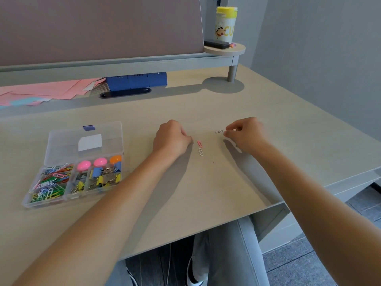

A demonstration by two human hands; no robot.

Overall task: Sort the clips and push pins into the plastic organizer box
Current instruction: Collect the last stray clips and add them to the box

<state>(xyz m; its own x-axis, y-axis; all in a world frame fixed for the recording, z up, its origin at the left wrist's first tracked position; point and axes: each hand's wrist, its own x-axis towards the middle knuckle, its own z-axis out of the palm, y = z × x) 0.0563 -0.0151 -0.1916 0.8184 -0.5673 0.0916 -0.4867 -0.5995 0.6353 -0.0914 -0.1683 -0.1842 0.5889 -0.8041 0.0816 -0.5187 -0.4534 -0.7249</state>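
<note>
Desk (pixel 206 193): pale wood top, bearing all items below.

Organizer box (pixel 74 178): clear plastic, lid (pixel 86 141) open and tilted back, well to the left of the left hand. Its large left compartment holds mixed coloured paper clips; the compartments to the right hold pink and orange push pins and blue and yellow binder clips.

Left hand (pixel 172 139): knuckles up, fingers curled under against the desk; whether it holds anything cannot be told.

Right hand (pixel 246 134): fingers bent, thumb and forefinger drawn narrow; cannot tell whether they pinch anything.

Pink paper clip (pixel 199 143): flat on the desk, just right of the left hand's fingertips.

White paper clip (pixel 200 151): just below the pink one, apart from both hands.

Silver paper clip (pixel 219 131): flat, just left of the right hand's fingertips.
</note>
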